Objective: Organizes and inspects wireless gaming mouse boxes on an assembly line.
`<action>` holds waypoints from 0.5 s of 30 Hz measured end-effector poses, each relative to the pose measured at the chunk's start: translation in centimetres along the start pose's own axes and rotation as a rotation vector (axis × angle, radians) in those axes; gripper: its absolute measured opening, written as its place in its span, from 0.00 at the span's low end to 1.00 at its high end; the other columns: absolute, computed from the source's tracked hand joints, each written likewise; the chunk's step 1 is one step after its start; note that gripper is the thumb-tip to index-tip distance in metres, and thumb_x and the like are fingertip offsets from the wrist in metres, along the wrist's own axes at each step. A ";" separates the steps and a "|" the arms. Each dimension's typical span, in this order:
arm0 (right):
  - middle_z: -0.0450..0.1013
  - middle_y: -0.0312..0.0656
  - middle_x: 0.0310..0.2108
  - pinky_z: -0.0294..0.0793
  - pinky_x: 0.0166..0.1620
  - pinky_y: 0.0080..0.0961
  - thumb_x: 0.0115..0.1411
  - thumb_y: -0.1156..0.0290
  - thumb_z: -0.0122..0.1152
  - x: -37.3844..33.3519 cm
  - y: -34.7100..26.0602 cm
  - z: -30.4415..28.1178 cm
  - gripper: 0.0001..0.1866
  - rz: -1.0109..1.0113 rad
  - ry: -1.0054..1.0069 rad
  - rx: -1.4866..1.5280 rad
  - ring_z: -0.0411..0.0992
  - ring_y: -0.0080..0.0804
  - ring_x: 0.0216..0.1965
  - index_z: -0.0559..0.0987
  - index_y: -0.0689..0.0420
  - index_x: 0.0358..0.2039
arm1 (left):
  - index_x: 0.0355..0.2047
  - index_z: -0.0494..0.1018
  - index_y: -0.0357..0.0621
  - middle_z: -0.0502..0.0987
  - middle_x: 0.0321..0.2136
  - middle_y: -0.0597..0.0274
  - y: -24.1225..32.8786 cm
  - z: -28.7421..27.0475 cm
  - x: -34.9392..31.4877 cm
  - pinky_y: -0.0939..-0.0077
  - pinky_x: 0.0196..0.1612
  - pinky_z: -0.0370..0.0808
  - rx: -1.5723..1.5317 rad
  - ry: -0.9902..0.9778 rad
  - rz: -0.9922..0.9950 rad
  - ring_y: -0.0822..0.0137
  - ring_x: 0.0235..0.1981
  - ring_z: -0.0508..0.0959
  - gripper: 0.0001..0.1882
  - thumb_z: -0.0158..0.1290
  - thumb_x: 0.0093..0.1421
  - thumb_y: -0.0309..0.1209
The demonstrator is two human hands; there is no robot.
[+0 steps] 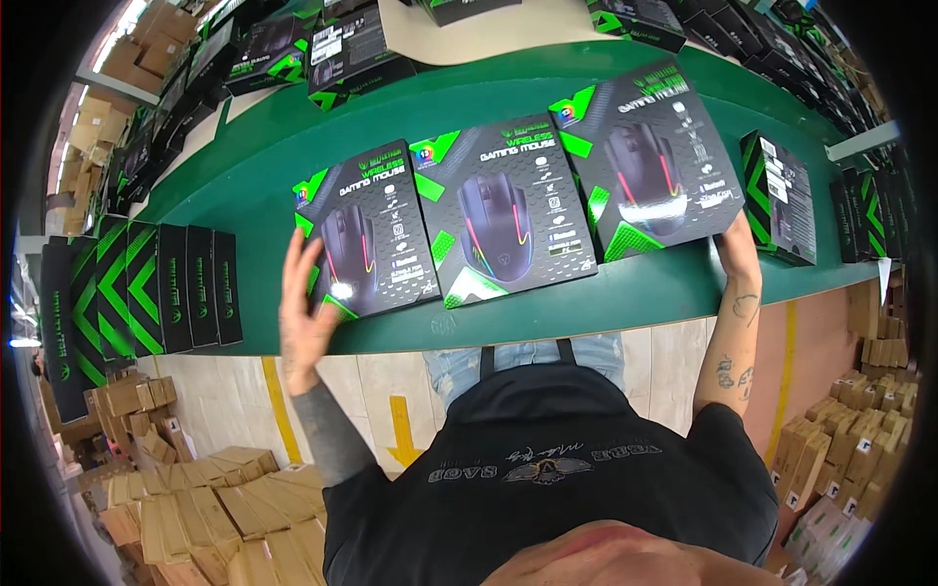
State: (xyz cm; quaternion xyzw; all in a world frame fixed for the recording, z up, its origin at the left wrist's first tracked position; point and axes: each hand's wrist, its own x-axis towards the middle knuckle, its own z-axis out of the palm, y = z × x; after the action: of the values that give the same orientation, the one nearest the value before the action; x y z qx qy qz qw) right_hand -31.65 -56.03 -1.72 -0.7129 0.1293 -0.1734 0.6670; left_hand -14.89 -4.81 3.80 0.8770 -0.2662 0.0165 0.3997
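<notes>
Three black-and-green computer mouse boxes stand side by side on the green table, each with a mouse pictured on its face. My left hand [305, 317] lies along the left edge of the left mouse box [376, 230], fingers spread and touching its side and lower corner. Between the other two is the middle mouse box [503, 210], touched by neither hand. My right hand [738, 249] grips the lower right corner of the right mouse box [640, 161], which looks slightly raised and tilted. That box partly hides its fingers.
A row of mouse boxes [147, 288] stands on the left of the green table [489, 322]. Another box [782, 195] lies to the right, beside more upright boxes [865, 215]. Further boxes [357, 54] sit along the far side. Brown cartons [215, 508] are stacked on the floor.
</notes>
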 end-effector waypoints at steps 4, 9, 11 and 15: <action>0.69 0.40 0.46 0.65 0.51 0.27 0.51 0.76 0.60 -1.0 -1.7 3.8 0.23 0.130 -0.051 -0.170 0.66 0.29 0.48 0.68 0.64 0.48 | 0.55 0.64 0.42 0.55 0.61 0.52 1.0 0.8 0.4 0.62 0.60 0.57 0.026 0.020 0.020 0.53 0.62 0.57 0.41 0.63 0.41 0.45; 0.70 0.47 0.44 0.67 0.49 0.33 0.43 0.71 0.67 -2.0 -6.4 6.8 0.24 -0.054 -0.194 -0.653 0.68 0.39 0.47 0.73 0.63 0.42 | 0.53 0.66 0.42 0.57 0.60 0.51 2.1 -0.4 2.4 0.55 0.61 0.55 0.302 -0.099 0.122 0.49 0.62 0.55 0.45 0.65 0.36 0.51; 0.65 0.53 0.51 0.64 0.52 0.38 0.39 0.64 0.69 -2.2 -7.7 7.8 0.29 -0.212 -0.104 -0.863 0.65 0.51 0.51 0.74 0.62 0.42 | 0.52 0.66 0.42 0.59 0.58 0.50 5.1 0.6 3.1 0.50 0.61 0.52 0.538 -0.137 0.346 0.46 0.62 0.53 0.47 0.65 0.32 0.55; 0.58 0.55 0.57 0.60 0.57 0.37 0.42 0.62 0.68 -2.2 -10.4 11.0 0.35 -0.386 -0.273 -0.683 0.59 0.52 0.57 0.69 0.56 0.52 | 0.54 0.63 0.40 0.58 0.59 0.50 10.4 6.0 3.4 0.56 0.60 0.57 0.384 -0.251 0.389 0.50 0.60 0.58 0.49 0.66 0.33 0.53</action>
State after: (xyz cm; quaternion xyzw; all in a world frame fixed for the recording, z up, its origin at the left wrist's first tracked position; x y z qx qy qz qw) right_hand -29.52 -44.30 7.90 -0.9208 -0.0464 -0.1464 0.3586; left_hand -18.05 -16.19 7.72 0.8643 -0.4686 0.0341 0.1796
